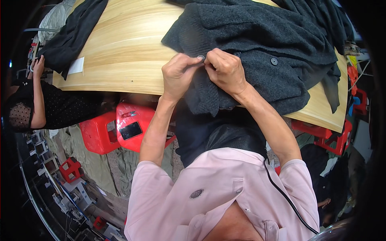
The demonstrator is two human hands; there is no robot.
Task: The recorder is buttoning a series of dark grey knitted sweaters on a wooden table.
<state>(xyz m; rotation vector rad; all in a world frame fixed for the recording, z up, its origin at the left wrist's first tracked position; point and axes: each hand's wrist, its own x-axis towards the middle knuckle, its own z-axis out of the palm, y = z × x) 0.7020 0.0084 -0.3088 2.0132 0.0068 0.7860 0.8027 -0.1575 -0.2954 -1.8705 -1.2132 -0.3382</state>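
Just above the centre of the frame, the left hand [179,74] and the right hand [226,70] meet, fingertips pinched together on a small grey button [200,58] at the edge of a dark grey knitted cardigan [257,36]. The cardigan lies spread over the upper right of a pale wooden table [124,44], its hem hanging off the near edge. Another button [274,61] sits to the right. Red plastic stools [116,130] stand lower left, below the table.

white rectangular label [76,66] on table's [120,48] left edge
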